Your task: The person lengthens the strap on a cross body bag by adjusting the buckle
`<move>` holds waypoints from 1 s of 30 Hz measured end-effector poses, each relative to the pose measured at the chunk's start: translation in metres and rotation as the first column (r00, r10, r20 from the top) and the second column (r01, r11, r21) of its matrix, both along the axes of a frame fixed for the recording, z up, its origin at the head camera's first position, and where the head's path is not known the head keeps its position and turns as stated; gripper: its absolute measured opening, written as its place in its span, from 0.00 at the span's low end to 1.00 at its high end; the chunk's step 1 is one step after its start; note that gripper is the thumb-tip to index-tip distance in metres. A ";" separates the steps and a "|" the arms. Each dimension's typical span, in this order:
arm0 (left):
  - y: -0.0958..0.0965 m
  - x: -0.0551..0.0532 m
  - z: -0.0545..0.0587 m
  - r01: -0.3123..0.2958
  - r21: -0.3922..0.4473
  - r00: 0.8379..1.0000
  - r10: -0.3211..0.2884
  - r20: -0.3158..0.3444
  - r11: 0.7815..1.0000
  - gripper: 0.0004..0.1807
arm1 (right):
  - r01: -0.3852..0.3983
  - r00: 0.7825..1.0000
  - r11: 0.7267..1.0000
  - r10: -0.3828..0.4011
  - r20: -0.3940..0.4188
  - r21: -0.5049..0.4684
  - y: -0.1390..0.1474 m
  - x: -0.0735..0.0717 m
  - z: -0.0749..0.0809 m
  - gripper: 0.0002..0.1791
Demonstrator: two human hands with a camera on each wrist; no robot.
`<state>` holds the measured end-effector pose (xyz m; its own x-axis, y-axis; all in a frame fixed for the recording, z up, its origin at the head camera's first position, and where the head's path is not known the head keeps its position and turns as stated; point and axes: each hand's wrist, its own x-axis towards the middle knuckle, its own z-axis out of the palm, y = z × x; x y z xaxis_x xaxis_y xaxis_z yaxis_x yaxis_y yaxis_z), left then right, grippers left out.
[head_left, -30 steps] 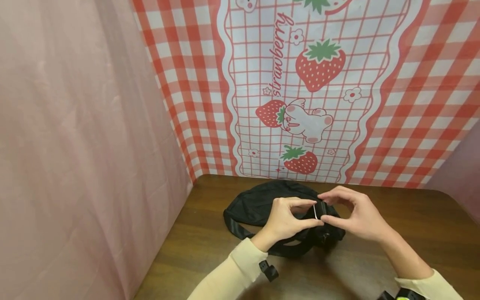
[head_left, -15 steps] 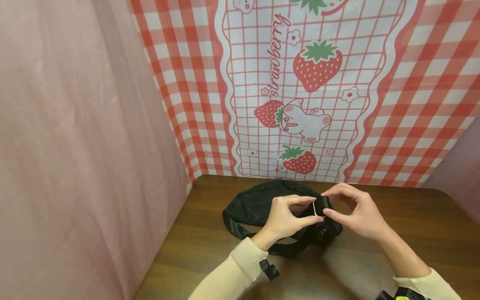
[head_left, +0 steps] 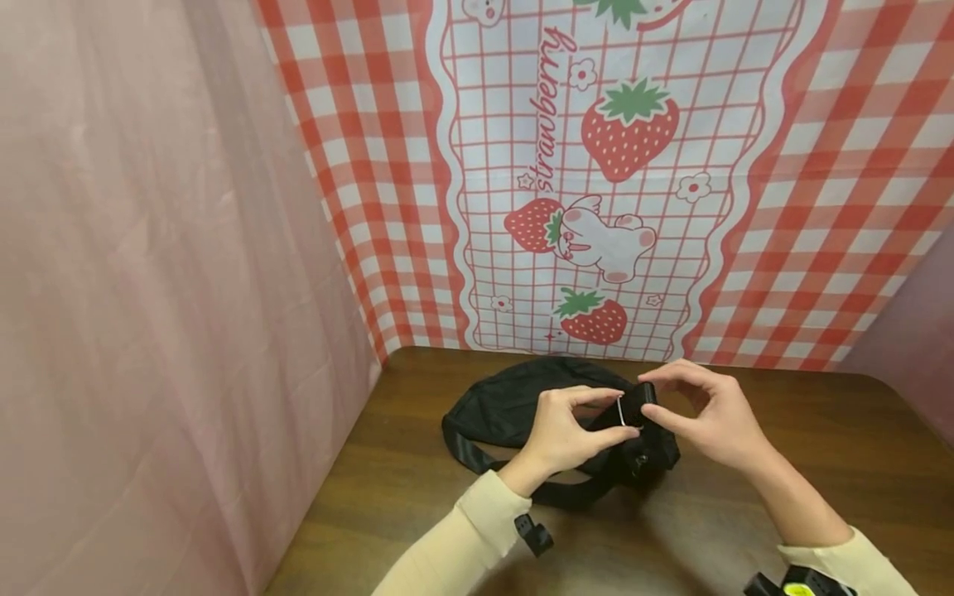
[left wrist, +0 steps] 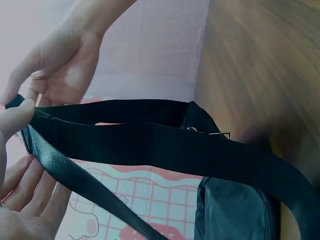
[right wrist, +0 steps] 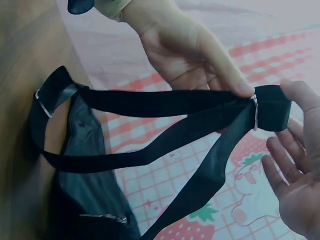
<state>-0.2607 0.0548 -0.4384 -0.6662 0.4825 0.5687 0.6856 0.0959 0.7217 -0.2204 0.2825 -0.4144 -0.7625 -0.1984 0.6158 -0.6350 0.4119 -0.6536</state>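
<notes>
A black bag lies on the wooden table in the head view, its strap lifted off the surface. My left hand pinches the edges of a silver slider buckle on that strap, thumb below and fingers above. To its right, my right hand holds the short strap loop that sticks out past the buckle, between thumb and fingertips. Several lengths of webbing run from the buckle back toward the bag. A second metal ring shows lower on the strap in the right wrist view.
The brown table extends around the bag. Behind it hangs a red-and-white checked cloth with strawberries, and a pink curtain closes the left side. A zipper shows on the bag.
Compared with a second ago, the strap loop past the buckle is raised slightly and shows more clearly. My right hand has moved a little upward, while the left stays nearly in place.
</notes>
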 end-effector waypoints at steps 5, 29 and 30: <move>-0.002 -0.002 0.000 -0.024 -0.028 1.000 0.024 -0.009 0.999 0.23 | -0.044 0.997 0.999 0.043 0.058 0.014 -0.001 -0.004 -0.003 0.25; -0.001 -0.001 -0.003 -0.043 -0.051 0.999 0.042 -0.033 0.998 0.23 | -0.029 0.998 1.000 0.028 0.061 0.011 -0.007 -0.001 -0.001 0.25; -0.001 -0.001 -0.003 -0.042 -0.049 0.999 0.041 -0.030 0.998 0.23 | -0.022 0.998 1.000 0.021 0.055 0.009 -0.007 -0.001 0.000 0.24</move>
